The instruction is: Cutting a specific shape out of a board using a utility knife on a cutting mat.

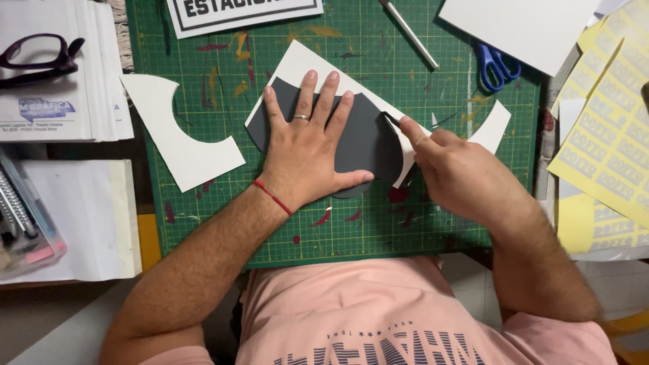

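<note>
1. Where the pink shirt (378,304) ends, the green cutting mat (203,223) begins, marked with a yellow grid and smeared with red and orange paint.
2. Left hand (307,152) lies flat with fingers spread wide, pressing down on a dark grey sheet (368,142); it bears a ring and a red wrist cord.
3. That sheet sits mid-mat, matte and dark, with a rounded lower edge showing below the thumb. It lies on a white card (297,64) that juts out at its upper left.
4. Right hand (449,169) is closed on a cutter (392,119), its dark tip touching the sheet's right edge, where a white strip curls away.
5. White offcuts lie either side: a curved one (179,135) to the left, a small one (493,125) to the right.
6. Yellow sticker sheets (608,135) lie off the mat's right edge; a paper stack (74,88) with glasses (37,57) on top lies off its left edge.
7. Farther off are blue scissors (497,67), partly under a white sheet (520,27), a metal rod (409,34) and a printed sign (243,13).
</note>
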